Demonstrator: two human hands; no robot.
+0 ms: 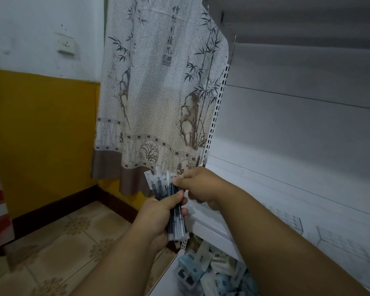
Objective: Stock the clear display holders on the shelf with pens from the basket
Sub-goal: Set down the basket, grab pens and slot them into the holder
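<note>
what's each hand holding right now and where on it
The left hand grips a bundle of pens around its middle. The right hand pinches the top end of one pen in that bundle.

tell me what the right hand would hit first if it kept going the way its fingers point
The right hand points left, fingertips at the top of the pen bundle gripped by the left hand. It would meet those pens at once; beyond them hangs the curtain, though depth is unclear.
</note>
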